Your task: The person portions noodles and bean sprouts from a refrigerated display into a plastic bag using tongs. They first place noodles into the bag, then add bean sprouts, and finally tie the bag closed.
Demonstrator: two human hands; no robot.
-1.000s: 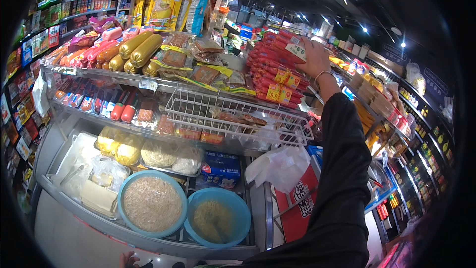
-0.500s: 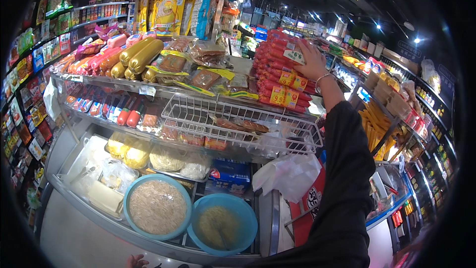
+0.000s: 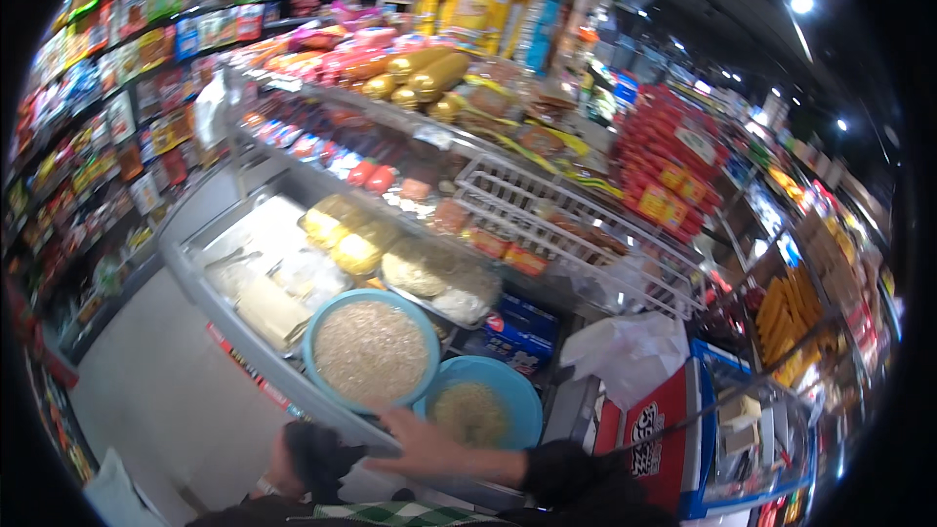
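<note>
My right hand (image 3: 434,446) is low in front of me, its fingers apart and nothing in them, over the near rim of the chilled case. Just behind it are a blue basin of pale shreds (image 3: 371,351) and a second blue basin (image 3: 522,410) holding yellowish contents in liquid. Left of it, my left hand (image 3: 281,468) is at a black object (image 3: 320,459), which seems held there; motion blur and the object hide its fingers and its kind. The stack of red packs (image 3: 673,156) stands on the upper shelf, away from both hands.
A white wire basket (image 3: 586,234) hangs along the shelf front. Gold-wrapped sausages (image 3: 429,73) lie above it. Inside the case are yellow bagged food (image 3: 346,234) and a blue box (image 3: 522,332). A white plastic bag (image 3: 630,356) hangs at the right, beside a red panel (image 3: 659,429).
My right hand has left the stack of red packs and come down toward me, beside my left hand. The left hand has risen into view with the black object. The view has turned left.
</note>
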